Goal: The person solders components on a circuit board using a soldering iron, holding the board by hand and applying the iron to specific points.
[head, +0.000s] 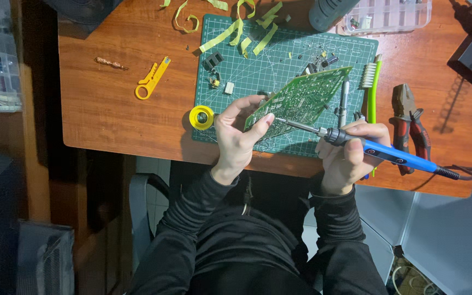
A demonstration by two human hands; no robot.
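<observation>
My left hand grips the lower left edge of a green circuit board and holds it tilted above the green cutting mat. My right hand is wrapped around a blue-handled soldering iron. The iron's metal tip touches the board's lower edge next to my left thumb. A yellow solder spool lies at the mat's left corner, just left of my left hand.
Yellow tape strips and small components lie on the mat's far side. A yellow wire stripper rests on the wooden desk. A green toothbrush, red pliers, a clear parts box and a dark cylinder sit to the right.
</observation>
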